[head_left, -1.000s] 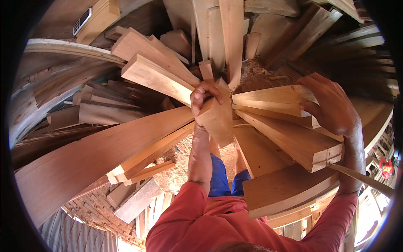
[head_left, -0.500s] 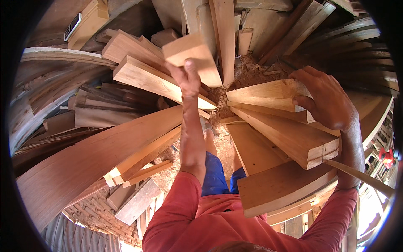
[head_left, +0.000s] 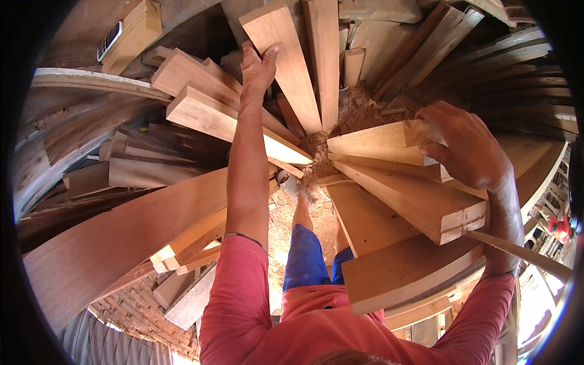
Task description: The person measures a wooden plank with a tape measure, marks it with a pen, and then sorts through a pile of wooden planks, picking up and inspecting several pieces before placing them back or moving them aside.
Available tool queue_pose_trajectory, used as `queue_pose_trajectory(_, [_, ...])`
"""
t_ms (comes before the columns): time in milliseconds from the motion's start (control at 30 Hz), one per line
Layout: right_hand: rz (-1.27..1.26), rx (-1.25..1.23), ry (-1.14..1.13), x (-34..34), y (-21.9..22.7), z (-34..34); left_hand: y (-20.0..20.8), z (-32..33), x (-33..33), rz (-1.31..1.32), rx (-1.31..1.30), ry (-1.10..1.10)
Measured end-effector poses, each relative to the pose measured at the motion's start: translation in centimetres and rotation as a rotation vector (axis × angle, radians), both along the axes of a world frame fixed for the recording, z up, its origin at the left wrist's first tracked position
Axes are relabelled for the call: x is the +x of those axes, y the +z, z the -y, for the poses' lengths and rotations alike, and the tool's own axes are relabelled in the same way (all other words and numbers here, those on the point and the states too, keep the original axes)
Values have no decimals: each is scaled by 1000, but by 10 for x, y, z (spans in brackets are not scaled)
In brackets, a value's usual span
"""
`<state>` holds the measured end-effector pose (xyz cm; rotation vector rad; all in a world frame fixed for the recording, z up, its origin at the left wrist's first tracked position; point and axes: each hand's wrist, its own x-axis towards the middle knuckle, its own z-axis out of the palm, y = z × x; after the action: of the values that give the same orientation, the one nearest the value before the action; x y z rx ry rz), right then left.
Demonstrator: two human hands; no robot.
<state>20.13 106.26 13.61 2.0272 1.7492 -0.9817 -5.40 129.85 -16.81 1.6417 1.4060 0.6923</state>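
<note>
Partly within left hand (head_left: pixel 258 70): plank (head_left: pixel 288 68)

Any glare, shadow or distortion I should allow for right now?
Head view: glare washes out the lower right; head view: stacked boards at upper right sit in shadow; head view: the long plank bows, likely fisheye; head view: left hand looks fairly sharp.

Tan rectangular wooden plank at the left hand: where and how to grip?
Probably near its upper end, from the left: the tan rectangular wooden plank stands with that end up, its left edge exposed, while a tall tan wooden board stands close on its right. The left hand clasps it there, thumb on the broad face.
</note>
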Motion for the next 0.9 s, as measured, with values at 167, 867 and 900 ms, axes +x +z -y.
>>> queue_pose_trajectory(167, [-11,34,13,-1,0,-2,-7,-4,6,-18,44,19])
queue_pose_trajectory(867, [-16,11,-45,-1,2,-1,-10,15,17,-127,-83,-192])
queue_pose_trajectory(900, [-10,7,-42,-1,1,-1,-6,17,17,-253,-63,-208])
